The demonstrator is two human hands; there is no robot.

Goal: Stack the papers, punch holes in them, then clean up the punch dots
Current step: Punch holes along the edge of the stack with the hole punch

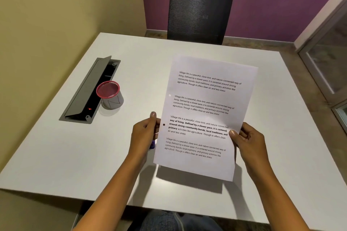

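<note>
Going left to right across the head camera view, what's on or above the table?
Open cable box → red-rimmed cup → left hand → papers → right hand.

Held up off the table [78, 155] between left hand [143, 135] and right hand [249, 142]: the papers [206, 118], pinched at both side edges about halfway down. Two punched holes [164, 124] along the left edge, one right beside the left thumb, the other further up. Tucked behind the left hand, partly hidden, some small object, can't tell what. Well left of the grip, a cup [110, 94] just beside an open cable tray [88, 90]. Beyond the grip, across the table, a chair [201, 9].
</note>
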